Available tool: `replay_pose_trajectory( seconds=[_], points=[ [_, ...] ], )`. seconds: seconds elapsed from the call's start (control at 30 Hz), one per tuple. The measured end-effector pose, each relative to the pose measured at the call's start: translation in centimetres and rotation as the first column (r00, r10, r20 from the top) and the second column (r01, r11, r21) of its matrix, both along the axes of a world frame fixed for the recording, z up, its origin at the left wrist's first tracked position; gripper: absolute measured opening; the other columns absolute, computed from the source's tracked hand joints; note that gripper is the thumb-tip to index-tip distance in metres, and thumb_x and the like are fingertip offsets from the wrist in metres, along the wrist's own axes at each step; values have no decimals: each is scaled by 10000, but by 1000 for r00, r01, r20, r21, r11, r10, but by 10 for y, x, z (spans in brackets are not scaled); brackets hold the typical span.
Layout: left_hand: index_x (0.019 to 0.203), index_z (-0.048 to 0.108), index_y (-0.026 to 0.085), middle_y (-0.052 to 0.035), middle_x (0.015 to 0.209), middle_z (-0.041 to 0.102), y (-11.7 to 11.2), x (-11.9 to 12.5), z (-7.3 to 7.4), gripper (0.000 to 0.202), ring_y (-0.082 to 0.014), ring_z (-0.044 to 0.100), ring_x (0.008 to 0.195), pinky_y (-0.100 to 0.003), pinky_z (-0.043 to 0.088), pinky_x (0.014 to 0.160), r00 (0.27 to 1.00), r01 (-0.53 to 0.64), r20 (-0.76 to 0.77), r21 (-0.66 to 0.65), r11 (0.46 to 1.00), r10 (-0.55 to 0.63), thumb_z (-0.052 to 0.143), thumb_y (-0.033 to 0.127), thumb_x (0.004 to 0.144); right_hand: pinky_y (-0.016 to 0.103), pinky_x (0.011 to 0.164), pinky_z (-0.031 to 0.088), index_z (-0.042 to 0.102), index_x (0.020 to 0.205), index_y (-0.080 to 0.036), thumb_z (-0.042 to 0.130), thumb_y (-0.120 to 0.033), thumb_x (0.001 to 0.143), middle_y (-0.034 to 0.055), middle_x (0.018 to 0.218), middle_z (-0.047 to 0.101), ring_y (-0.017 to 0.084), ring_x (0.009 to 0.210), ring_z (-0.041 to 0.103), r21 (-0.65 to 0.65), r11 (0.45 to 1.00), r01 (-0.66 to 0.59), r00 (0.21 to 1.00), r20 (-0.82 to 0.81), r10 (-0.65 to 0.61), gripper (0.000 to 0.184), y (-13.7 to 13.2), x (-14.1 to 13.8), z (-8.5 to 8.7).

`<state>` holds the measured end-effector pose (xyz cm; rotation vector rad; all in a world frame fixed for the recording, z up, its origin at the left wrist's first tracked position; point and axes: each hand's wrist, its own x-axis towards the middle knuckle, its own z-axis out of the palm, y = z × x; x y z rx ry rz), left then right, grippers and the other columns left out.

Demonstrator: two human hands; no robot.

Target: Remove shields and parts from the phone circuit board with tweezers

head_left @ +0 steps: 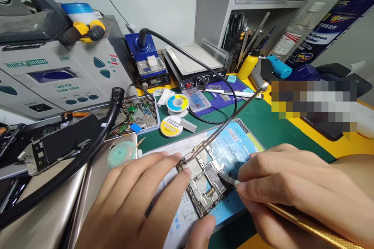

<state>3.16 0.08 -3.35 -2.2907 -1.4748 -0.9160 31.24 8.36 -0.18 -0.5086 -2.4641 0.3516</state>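
Observation:
A phone circuit board (204,184) lies on a blue printed sheet (233,151) on the green mat (263,124). My left hand (143,202) pins the board's left edge, fingers on top and thumb at its near edge. A long pair of metal tweezers (230,118) slants from the upper right down to the board, its lower end at my left fingertips. My right hand (292,186) pinches a gold-handled tool (306,225). The tool's dark tip (226,179) touches the board's right side.
A grey hot-air station (58,78) and a thick black hose (87,151) fill the left. Behind stand a blue soldering stand (146,58), a heating plate (195,64), solder spools (177,104), a tray of boards (140,116), a tool holder (239,42) and bottles (295,33).

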Motion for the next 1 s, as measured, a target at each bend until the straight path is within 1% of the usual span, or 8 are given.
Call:
replay_pose_trajectory(
  seconds=[0.07, 0.23, 0.37, 0.57, 0.7, 0.8, 1.0],
  points=[
    [1286, 720, 239, -75, 1292, 812, 0, 1, -1, 223, -285, 716, 1276, -509, 531, 1125, 1000, -7, -1, 0, 1000, 7, 600, 377, 1158, 314, 642, 621, 714, 1180, -220, 703, -84, 1069, 25, 890, 791, 176, 719, 798, 8, 1000, 2, 1000, 3, -2, 176, 0, -1, -1],
    [1279, 734, 230, -74, 1305, 801, 0, 2, -2, 221, -290, 727, 1294, -513, 554, 1124, 1000, -4, 21, 17, 1000, 4, 657, 382, 1138, 316, 664, 624, 711, 1175, -224, 716, -69, 1045, 20, 912, 798, 185, 742, 821, 11, 1000, 20, 1000, 12, -20, 203, -1, -1, -2],
    [1277, 739, 235, -68, 1283, 809, 0, 2, -2, 225, -286, 736, 1279, -510, 567, 1115, 1000, -1, 29, 24, 1000, 0, 660, 398, 1144, 318, 639, 613, 705, 1167, -224, 729, -73, 1035, 16, 907, 798, 184, 725, 815, 33, 999, 19, 1000, 4, -19, 202, 0, 0, -2],
    [1284, 723, 241, -49, 1250, 825, 1, 2, 0, 211, -290, 745, 1264, -500, 567, 1122, 999, 0, 32, 18, 1000, 0, 678, 343, 1106, 334, 620, 615, 705, 1184, -207, 723, -51, 1015, 28, 902, 801, 195, 727, 811, 44, 999, -17, 1000, 20, 16, 231, 0, 1, -2],
    [1282, 717, 236, -48, 1244, 823, 1, 3, 0, 214, -296, 744, 1255, -499, 575, 1101, 1000, 6, 22, 31, 1000, -6, 678, 341, 1100, 343, 640, 613, 708, 1191, -214, 727, -44, 1021, 32, 918, 805, 205, 761, 824, 27, 1000, 4, 1000, 20, -4, 241, -1, 1, -3],
    [1276, 719, 239, -44, 1236, 822, 1, 2, 0, 212, -295, 745, 1247, -501, 577, 1103, 1000, -2, 26, 31, 1000, 2, 679, 355, 1103, 346, 640, 607, 711, 1193, -205, 739, -46, 1020, 32, 932, 808, 202, 764, 822, 26, 1000, -4, 1000, 17, 4, 236, -2, 0, -4],
    [1276, 720, 233, -47, 1259, 813, 3, 2, 1, 214, -297, 734, 1266, -507, 572, 1104, 1000, 9, 14, 29, 1000, -10, 694, 325, 1085, 350, 649, 593, 706, 1214, -187, 708, -18, 1031, 28, 906, 783, 196, 750, 801, 22, 1000, -17, 1000, 23, 16, 248, -3, 0, -4]
  ],
)
